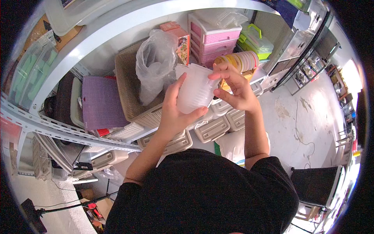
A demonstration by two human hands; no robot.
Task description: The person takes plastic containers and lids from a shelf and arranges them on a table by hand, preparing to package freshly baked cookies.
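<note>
A stack of translucent white plastic containers point(196, 89), nested into one another, is held up in front of my chest. My left hand point(174, 109) wraps the lower left side of the stack, its thumb lying across the bottom. At the upper right edge, my right hand point(237, 87) has bent fingers and thumb closed at the rims. Just behind the stack, a clear plastic bag point(154, 58) with more translucent items inside sits in a beige woven basket point(126, 84) on the shelf.
On the shelf are a pink drawer unit point(216, 37), a green-handled box point(255, 43), an orange box point(182, 45), round-lidded containers point(243, 61) and a purple panel point(103, 103). Beige lidded bins point(212, 128) sit lower. A white metal shelf beam point(82, 132) runs along the left.
</note>
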